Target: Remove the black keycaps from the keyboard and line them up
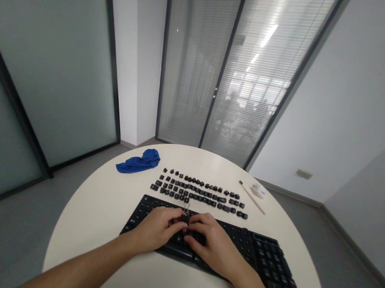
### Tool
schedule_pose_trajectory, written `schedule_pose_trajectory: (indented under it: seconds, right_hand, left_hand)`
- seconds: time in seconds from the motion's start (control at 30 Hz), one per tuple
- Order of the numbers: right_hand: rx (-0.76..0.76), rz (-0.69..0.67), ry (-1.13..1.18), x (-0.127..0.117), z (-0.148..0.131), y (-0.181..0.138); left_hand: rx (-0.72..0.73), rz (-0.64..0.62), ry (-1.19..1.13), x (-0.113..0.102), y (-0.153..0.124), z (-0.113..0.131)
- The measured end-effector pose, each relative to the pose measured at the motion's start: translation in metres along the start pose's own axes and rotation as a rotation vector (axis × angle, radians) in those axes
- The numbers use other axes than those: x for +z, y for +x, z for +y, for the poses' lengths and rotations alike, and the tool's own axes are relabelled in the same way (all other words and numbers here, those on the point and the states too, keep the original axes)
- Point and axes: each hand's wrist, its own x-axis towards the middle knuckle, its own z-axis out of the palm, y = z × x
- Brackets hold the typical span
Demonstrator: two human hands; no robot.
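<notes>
A black keyboard [261, 260] lies on the round white table [97, 216] in front of me. Both my hands rest on its middle. My left hand [157, 227] is curled, its fingertips pinching a small wire keycap puller [186, 211] that stands over the keys. My right hand [214, 244] is also curled, fingers pressed down beside the puller on the keyboard. Beyond the keyboard, several loose black keycaps [199, 192] lie in rows on the table.
A crumpled blue cloth [139, 162] lies at the far left of the table. A thin brush or stick [253, 198] and a small white item [259, 189] lie at the far right. Glass walls and a blinded door stand behind.
</notes>
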Motion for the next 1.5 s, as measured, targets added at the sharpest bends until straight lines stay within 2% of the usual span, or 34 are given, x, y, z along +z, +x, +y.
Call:
schedule_pose_trajectory:
  seconds: [0.2, 0.8, 0.9, 1.1, 1.5]
  right_hand:
    - [0.033, 0.055, 0.009, 0.008, 0.001, 0.001]
    - [-0.016, 0.043, -0.160, 0.011, -0.001, -0.003]
    - [-0.007, 0.045, -0.128, 0.010, -0.001, -0.003]
    - [0.102, 0.135, -0.055, 0.014, -0.001, 0.001]
    - [0.140, 0.200, 0.043, 0.016, 0.001, 0.000]
  left_hand:
    - [0.002, -0.001, -0.060, -0.002, -0.002, 0.002]
    - [0.044, -0.009, -0.078, -0.004, -0.004, 0.003]
    - [0.049, -0.003, -0.151, -0.005, -0.003, 0.004]
    - [-0.042, 0.110, -0.390, -0.004, 0.002, 0.000]
    - [-0.112, 0.119, -0.606, 0.001, 0.006, -0.005]
